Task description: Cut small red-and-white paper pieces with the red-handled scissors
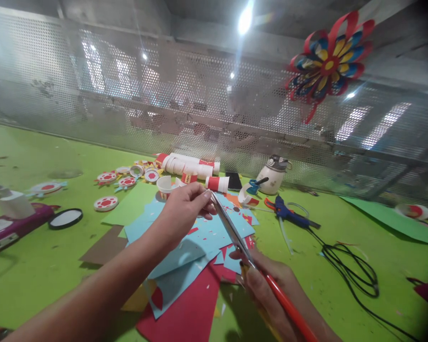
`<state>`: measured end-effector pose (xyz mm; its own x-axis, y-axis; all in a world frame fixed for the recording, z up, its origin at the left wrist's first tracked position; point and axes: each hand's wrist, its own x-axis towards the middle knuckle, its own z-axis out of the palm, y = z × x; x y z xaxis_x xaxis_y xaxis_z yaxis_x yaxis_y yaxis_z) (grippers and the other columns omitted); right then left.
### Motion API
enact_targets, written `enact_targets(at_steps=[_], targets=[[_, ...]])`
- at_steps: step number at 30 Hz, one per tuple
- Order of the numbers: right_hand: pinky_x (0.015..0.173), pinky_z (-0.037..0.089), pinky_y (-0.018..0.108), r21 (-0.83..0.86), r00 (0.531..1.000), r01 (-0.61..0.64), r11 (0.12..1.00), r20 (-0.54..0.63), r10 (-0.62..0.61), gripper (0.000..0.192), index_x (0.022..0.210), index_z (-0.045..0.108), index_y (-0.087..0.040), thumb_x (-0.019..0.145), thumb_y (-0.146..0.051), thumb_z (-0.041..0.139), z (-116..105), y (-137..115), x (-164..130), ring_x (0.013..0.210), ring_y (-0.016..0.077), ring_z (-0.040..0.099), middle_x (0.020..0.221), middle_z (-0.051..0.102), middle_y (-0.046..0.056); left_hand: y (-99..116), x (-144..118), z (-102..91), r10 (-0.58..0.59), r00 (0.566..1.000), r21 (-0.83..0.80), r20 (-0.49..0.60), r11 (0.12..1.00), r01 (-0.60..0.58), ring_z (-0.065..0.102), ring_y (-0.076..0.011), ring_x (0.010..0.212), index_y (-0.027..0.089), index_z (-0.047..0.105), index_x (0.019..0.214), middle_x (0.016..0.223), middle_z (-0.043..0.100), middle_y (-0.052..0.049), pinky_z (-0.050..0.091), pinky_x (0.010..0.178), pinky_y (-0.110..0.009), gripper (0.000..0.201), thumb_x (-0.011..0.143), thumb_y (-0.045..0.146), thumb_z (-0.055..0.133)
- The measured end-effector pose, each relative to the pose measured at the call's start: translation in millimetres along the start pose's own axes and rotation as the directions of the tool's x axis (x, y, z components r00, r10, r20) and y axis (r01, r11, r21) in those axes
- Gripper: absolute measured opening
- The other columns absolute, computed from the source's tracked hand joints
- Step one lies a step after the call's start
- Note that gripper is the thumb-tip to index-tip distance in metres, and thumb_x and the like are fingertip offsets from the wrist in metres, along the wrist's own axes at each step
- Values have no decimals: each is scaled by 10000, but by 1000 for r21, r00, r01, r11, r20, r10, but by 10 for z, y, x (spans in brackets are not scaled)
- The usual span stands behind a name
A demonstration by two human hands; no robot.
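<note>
My right hand (pixel 271 289) grips red-handled scissors (pixel 235 235) whose blades point up and away toward the left. At the blade tips my left hand (pixel 183 209) pinches something small; what it is stays hidden by the fingers. Under both hands lie overlapping blue paper sheets (pixel 185 247) and a red sheet (pixel 189 313), strewn with small paper scraps, all on a green table (pixel 39 266).
Paper cups with red bands (pixel 190 167) and round paper ornaments (pixel 107 203) lie behind. A blue glue gun (pixel 288 213) with a black cord (pixel 349 270) is on the right, near a white pot (pixel 273 175). A paper flower (pixel 328 61) hangs on the perforated wall. A pink device (pixel 10 225) is far left.
</note>
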<state>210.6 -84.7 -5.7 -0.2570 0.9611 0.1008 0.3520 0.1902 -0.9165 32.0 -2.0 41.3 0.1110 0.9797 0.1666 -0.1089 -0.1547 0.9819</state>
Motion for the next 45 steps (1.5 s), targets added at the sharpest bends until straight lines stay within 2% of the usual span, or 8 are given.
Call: enact_targets(at_steps=[7,20,27,30,34,37,40,45], targets=[[373,213,207,-61,999,33,998,-15,-34,462,954,599,-135,894,-550,405,-20,-12,4,447,85,302,570,364,-44,-10,-3,-5,-10,1000,-19,3,1000,10,587,-127,597,171,523,617,605,603,-14,501,592,-253,154,768,193,546],[394,234,219,-122,998,59,991,-2,-60,498,995,606,-122,905,-554,376,-36,-30,-2,449,92,286,549,334,-58,-17,-2,-6,-12,1000,-11,-6,1000,12,599,-135,605,170,541,617,621,628,-32,498,592,-256,156,749,247,574],[370,199,211,15,999,-32,999,3,32,516,1001,580,-133,877,-597,390,4,-28,2,432,86,250,541,284,-71,-15,-4,7,-4,1000,-16,-19,1000,3,606,-143,620,164,535,632,636,631,-35,505,608,-270,167,743,279,583],[376,213,212,-17,1000,-25,1000,-4,25,509,1028,588,-128,881,-578,399,-3,-12,7,448,94,275,557,314,-58,-23,-2,6,-1,1000,-25,-17,1000,1,606,-143,620,159,535,644,645,633,-38,503,605,-272,175,743,294,587],[435,308,225,-90,998,40,995,-46,-44,511,1012,624,-131,876,-573,407,-25,-1,19,516,121,378,614,423,-12,-30,0,4,3,1000,-31,-18,1000,-4,604,-141,626,157,532,664,657,631,-38,502,601,-268,167,747,288,592],[430,297,217,-91,998,38,995,-50,-42,505,1009,627,-133,878,-570,410,-33,-19,23,541,125,396,643,467,6,-32,-1,7,3,1000,-35,-18,999,-3,606,-142,644,162,531,682,669,631,-35,506,607,-266,144,749,271,596],[395,257,204,-74,998,35,997,-43,-39,499,1000,619,-127,884,-565,409,-33,-45,23,517,111,368,633,432,-6,-32,-6,13,6,1000,-47,-13,999,-7,605,-142,663,167,533,684,685,630,-31,507,609,-262,125,747,252,599],[408,258,218,-51,999,39,998,-14,-40,503,1038,593,-125,901,-562,383,-31,-49,23,475,103,312,562,347,-48,-27,-10,13,-3,1000,-71,-6,997,2,615,-149,689,175,540,688,713,653,-41,510,633,-271,123,750,255,608]])
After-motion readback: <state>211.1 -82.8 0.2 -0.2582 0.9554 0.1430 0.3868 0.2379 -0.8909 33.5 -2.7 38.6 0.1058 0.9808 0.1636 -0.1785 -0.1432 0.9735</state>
